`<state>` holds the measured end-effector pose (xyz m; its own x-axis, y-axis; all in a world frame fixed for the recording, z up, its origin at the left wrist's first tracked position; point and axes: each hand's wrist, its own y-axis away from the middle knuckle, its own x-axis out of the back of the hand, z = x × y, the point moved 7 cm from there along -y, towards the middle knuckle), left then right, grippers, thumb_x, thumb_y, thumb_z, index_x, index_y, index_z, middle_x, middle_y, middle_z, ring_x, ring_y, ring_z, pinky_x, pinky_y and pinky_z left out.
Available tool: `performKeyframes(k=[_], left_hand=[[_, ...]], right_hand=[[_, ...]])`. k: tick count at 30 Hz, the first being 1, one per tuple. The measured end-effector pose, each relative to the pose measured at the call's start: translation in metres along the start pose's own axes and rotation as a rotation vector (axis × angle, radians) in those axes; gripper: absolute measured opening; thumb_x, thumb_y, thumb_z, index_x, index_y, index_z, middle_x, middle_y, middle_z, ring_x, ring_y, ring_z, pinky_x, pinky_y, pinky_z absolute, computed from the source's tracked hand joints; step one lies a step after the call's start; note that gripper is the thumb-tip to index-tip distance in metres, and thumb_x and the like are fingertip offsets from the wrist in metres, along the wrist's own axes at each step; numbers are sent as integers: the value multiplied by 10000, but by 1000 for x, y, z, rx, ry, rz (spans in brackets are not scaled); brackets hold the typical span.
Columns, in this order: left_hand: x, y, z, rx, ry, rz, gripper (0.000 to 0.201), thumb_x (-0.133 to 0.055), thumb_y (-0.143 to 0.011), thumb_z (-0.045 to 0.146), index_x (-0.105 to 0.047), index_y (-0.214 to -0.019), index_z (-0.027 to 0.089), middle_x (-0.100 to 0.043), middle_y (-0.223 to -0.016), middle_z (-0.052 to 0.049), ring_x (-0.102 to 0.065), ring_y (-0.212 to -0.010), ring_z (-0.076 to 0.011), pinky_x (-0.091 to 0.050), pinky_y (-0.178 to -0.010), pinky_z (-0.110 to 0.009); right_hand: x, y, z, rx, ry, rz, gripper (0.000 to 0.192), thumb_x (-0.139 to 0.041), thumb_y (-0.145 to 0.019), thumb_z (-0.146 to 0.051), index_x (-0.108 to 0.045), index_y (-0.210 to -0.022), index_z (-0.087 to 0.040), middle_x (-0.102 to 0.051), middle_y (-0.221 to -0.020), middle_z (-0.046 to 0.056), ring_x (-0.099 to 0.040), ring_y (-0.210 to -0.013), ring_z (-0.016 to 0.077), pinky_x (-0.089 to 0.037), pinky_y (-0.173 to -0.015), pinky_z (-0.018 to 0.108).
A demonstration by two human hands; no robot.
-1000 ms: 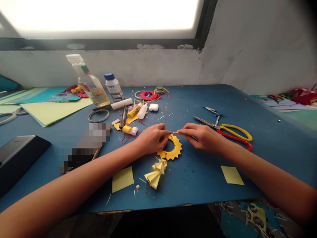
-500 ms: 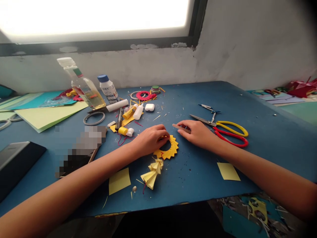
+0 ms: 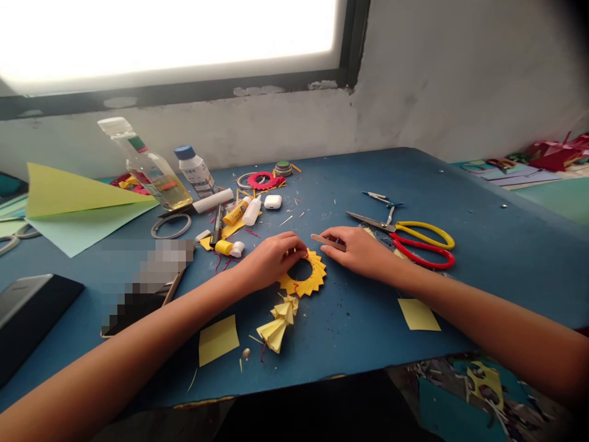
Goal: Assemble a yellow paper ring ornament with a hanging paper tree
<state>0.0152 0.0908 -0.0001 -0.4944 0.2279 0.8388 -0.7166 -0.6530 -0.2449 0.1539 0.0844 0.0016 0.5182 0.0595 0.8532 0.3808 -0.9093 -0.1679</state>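
Note:
My left hand [image 3: 275, 260] is closed at the upper left of a ring of folded yellow paper [image 3: 315, 277], pinching its edge. The ring lies on the blue table with a bit of red thread on it. To its right, my right hand [image 3: 363, 250] grips a flat wooden stick [image 3: 327, 242], whose tip points left toward the ring without touching it. Below the ring lies a string of folded pale-yellow paper cones [image 3: 277, 326] with red thread at its end. Large scissors [image 3: 426, 244] with one yellow and one red handle rest beyond my right hand.
At the back left stand a glass bottle [image 3: 159, 178] and a blue-capped bottle [image 3: 197, 170]. Glue bottles [image 3: 253, 210], a white case [image 3: 273, 202] and a red paper ring [image 3: 279, 182] lie nearer the middle. Yellow squares [image 3: 218, 341] lie near the front edge.
The view has shifted slightly. A corner of the pale green sheet at the far left has lifted and stands up. Both hands keep nearly the same pose.

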Motion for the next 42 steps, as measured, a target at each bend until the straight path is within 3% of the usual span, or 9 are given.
performKeyframes(k=[14,23,28,31,33,35,38,42], left_hand=[[3,1,-11,203,180,-20,236,-388,-930,360,-529,-902,173,-608,-820,-22,-534,-720,-134,-426,-669,-259],[12,2,-18,305,277,114,288,-346,-944,397,-518,-893,172,-564,-734,-5,-518,-667,-121,-419,-634,-253],[25,2,-22,301,201,195,412,-394,-922,450,-568,-695,153,-551,-642,-8,-509,-622,-119,-389,-574,-242],[35,3,-26,260,151,319,267,-575,-841,419,-609,-859,155,-638,-888,-42,-555,-692,-118,-423,-600,-237],[40,5,-27,239,83,385,363,-668,-781,367,-567,-1078,184,-608,-1122,-63,-574,-736,-112,-440,-617,-236],[37,4,-26,239,-34,321,344,-651,-796,387,-588,-1077,199,-640,-1050,-49,-567,-692,-112,-424,-598,-243],[25,3,-20,241,-212,96,322,-531,-857,491,-682,-838,207,-659,-798,-26,-559,-650,-136,-371,-566,-260],[16,4,-13,249,-237,-52,319,-532,-844,515,-703,-879,248,-659,-956,-17,-583,-692,-141,-355,-577,-263]], right_hand=[[0,-1,7,-36,-15,-19,242,-521,-835,-279,-654,-1006,-170,-694,-935,64,-603,-805,190,-410,-691,291],[2,-1,4,-44,-18,-15,269,-478,-871,-314,-660,-1004,-167,-692,-942,68,-600,-797,185,-415,-690,296],[2,-1,3,-35,-15,-19,266,-479,-870,-311,-659,-1004,-168,-691,-929,67,-598,-797,185,-408,-681,292],[2,-1,3,-36,-12,-19,259,-480,-868,-309,-659,-991,-169,-688,-916,68,-594,-781,183,-402,-666,288],[2,-1,4,-38,-3,-22,253,-482,-867,-313,-658,-979,-170,-682,-892,64,-588,-763,182,-396,-653,287],[2,-2,4,-36,5,-23,252,-481,-868,-318,-657,-971,-170,-677,-863,58,-580,-746,180,-392,-646,287],[2,-2,4,-32,2,-15,266,-464,-881,-321,-658,-980,-168,-679,-877,62,-581,-759,183,-398,-663,292],[3,-2,4,-14,1,8,295,-430,-903,-320,-663,-988,-160,-687,-940,80,-595,-816,195,-411,-714,305]])
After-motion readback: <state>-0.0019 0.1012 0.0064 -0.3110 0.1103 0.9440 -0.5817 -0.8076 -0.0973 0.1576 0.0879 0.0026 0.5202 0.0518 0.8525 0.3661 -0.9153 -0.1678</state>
